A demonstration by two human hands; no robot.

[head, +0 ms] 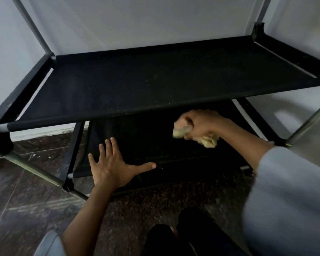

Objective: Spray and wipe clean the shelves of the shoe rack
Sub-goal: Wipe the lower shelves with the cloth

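Right hand (pixel 198 124) clamps a bunched yellow cloth (pixel 208 141) under the upper shelf (pixel 155 80), over the right part of the lower shelf (pixel 137 141). That shelf's long axis runs left–right; unwiped fabric likely lies leftward. Left hand (pixel 109 163), fingers spread flat, presses its near left edge. No spray bottle visible.

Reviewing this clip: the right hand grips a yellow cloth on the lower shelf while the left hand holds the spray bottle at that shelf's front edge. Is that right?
Not quite. The head view shows the left hand holding nothing: it lies flat, fingers spread, at the lower shelf's front edge. No spray bottle is in view. The right hand does grip the yellow cloth there.
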